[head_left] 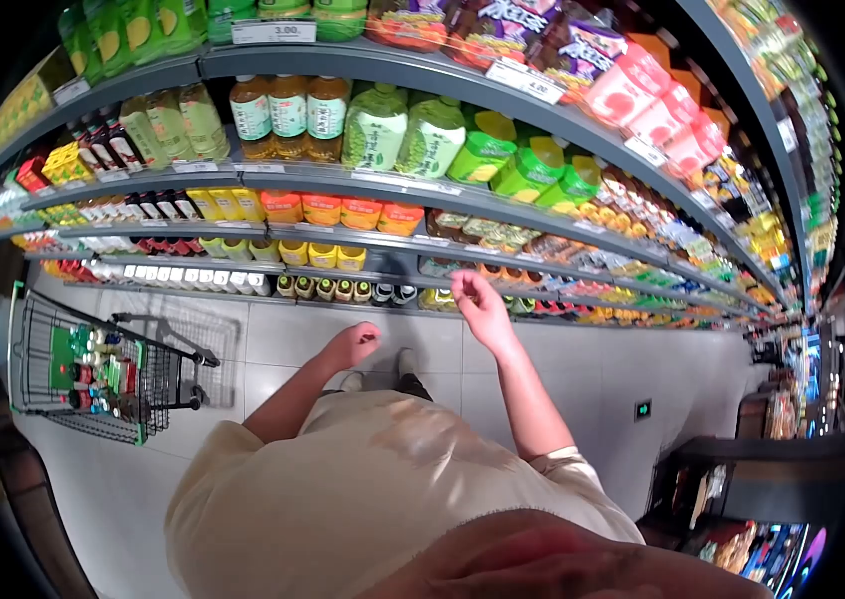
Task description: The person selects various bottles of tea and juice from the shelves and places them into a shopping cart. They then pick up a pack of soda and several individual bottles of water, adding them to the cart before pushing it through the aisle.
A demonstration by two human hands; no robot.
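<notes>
My left hand (352,345) is loosely curled in front of my body, above the tiled floor, with nothing visible in it. Further forward and to the right, my right hand (478,299) is raised before the lower shelves. Its fingers are bent inward and no object shows in them. Behind it in the view are rows of small bottles and packs (439,299) on the bottom shelf. Orange-wrapped packs (342,211) stand a shelf or two higher. Above them are large green tea bottles (374,128) and amber bottles with pale labels (288,115).
A wire shopping cart (15,349) holding several bottles and packs stands on the left. The long drink shelf (362,184) curves across the front. A green arrow sign (643,410) lies on the floor at right, near a dark display stand (782,489).
</notes>
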